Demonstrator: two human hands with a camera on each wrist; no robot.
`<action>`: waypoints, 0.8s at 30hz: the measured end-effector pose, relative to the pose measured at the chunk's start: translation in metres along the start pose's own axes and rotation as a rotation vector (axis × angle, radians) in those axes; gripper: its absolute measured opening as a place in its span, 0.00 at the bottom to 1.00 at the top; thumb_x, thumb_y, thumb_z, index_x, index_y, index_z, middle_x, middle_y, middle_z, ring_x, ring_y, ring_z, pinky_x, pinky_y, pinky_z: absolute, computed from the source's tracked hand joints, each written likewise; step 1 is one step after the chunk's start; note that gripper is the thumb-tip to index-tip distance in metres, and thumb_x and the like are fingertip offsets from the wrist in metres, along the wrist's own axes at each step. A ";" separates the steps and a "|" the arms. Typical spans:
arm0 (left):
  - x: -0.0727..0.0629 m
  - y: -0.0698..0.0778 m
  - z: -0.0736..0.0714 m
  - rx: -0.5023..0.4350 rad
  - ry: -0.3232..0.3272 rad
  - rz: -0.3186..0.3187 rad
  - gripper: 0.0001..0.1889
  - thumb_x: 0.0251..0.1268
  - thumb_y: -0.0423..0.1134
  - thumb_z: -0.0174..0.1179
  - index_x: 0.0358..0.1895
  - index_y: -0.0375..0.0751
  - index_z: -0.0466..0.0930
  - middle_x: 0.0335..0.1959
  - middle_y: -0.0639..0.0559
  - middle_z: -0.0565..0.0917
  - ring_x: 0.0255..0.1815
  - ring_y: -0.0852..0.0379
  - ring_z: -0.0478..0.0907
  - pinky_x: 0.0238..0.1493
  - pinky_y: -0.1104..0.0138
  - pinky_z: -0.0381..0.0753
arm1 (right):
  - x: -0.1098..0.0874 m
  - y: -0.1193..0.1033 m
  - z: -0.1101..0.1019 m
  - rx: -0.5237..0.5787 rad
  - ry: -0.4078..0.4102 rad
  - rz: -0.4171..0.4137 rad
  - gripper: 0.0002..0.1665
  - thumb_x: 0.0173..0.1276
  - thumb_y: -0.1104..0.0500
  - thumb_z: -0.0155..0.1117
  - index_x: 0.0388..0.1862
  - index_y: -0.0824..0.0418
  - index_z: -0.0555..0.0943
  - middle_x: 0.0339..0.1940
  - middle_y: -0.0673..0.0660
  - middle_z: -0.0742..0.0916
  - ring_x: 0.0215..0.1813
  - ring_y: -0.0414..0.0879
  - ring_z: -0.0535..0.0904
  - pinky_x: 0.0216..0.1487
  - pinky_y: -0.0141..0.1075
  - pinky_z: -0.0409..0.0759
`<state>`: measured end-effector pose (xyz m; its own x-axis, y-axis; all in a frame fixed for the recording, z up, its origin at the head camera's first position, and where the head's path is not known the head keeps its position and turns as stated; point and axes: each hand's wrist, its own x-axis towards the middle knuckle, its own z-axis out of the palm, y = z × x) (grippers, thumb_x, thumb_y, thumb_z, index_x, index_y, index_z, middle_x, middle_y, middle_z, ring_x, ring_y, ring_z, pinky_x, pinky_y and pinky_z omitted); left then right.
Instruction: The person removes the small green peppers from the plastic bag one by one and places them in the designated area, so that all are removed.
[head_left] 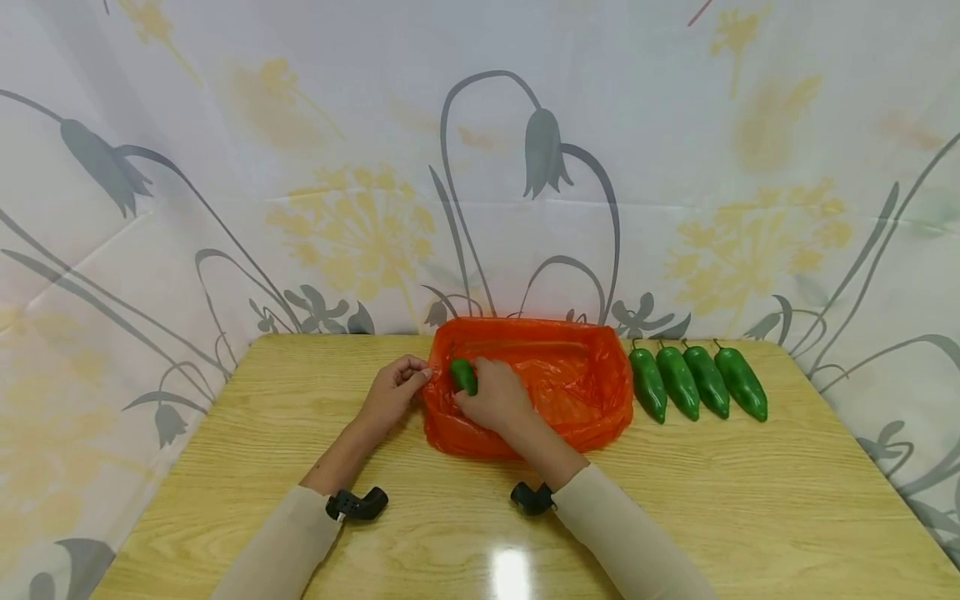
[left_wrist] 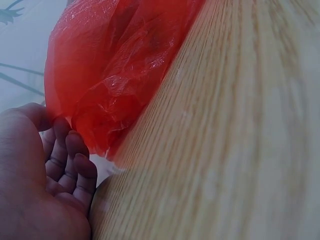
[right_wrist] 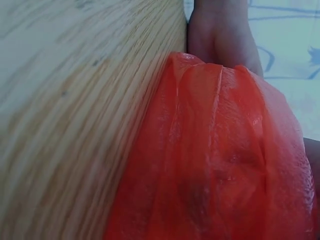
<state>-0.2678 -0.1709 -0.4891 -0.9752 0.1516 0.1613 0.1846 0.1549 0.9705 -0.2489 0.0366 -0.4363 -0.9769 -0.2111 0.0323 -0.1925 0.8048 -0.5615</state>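
Note:
A container lined with a red plastic bag (head_left: 555, 429) stands at the back middle of the table. My left hand (head_left: 396, 385) pinches the bag's left rim between thumb and forefinger; the left wrist view shows the other fingers of this hand (left_wrist: 55, 170) curled beside the red plastic (left_wrist: 120, 65). Inside the container, near its left end, my right hand (head_left: 497, 396) holds a green pepper (head_left: 463, 375) with its stem pointing away from me. In the right wrist view the bag's wall (right_wrist: 215, 150) hides most of the right hand, while the left hand (right_wrist: 222, 37) shows beyond it.
Several green peppers (head_left: 679, 382) lie in a row just right of the container, stems toward the back. The wood-grain table (head_left: 450, 533) ends at a flower-patterned cloth (head_left: 360, 125) hanging behind it. Both wrists wear black devices (head_left: 356, 504).

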 end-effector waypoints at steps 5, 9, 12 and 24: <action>-0.001 0.001 0.001 -0.002 0.003 -0.011 0.11 0.82 0.35 0.57 0.49 0.27 0.81 0.32 0.52 0.83 0.32 0.59 0.76 0.37 0.70 0.77 | -0.001 0.000 -0.002 0.009 0.006 0.017 0.20 0.66 0.56 0.76 0.52 0.63 0.81 0.35 0.55 0.83 0.35 0.50 0.79 0.41 0.41 0.84; -0.001 0.001 0.000 -0.006 0.003 -0.017 0.11 0.82 0.35 0.57 0.49 0.27 0.81 0.32 0.53 0.83 0.33 0.59 0.76 0.37 0.70 0.77 | -0.001 0.002 -0.003 0.016 0.012 0.013 0.22 0.67 0.58 0.76 0.55 0.65 0.81 0.39 0.57 0.85 0.37 0.50 0.79 0.46 0.44 0.86; 0.000 0.001 0.000 -0.006 0.000 -0.016 0.11 0.82 0.35 0.57 0.49 0.27 0.80 0.32 0.53 0.83 0.32 0.59 0.76 0.37 0.70 0.76 | -0.002 0.002 -0.004 0.025 0.020 0.002 0.23 0.67 0.58 0.75 0.57 0.66 0.81 0.41 0.58 0.85 0.38 0.50 0.79 0.48 0.45 0.86; 0.000 0.000 -0.001 -0.014 -0.008 -0.013 0.11 0.82 0.35 0.58 0.50 0.27 0.80 0.33 0.53 0.84 0.33 0.61 0.77 0.38 0.70 0.78 | -0.009 0.004 -0.014 0.091 0.053 -0.021 0.25 0.67 0.58 0.74 0.61 0.65 0.82 0.51 0.59 0.88 0.42 0.51 0.81 0.48 0.46 0.86</action>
<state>-0.2678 -0.1716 -0.4893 -0.9765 0.1572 0.1473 0.1701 0.1427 0.9750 -0.2426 0.0496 -0.4274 -0.9768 -0.1960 0.0867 -0.2060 0.7462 -0.6330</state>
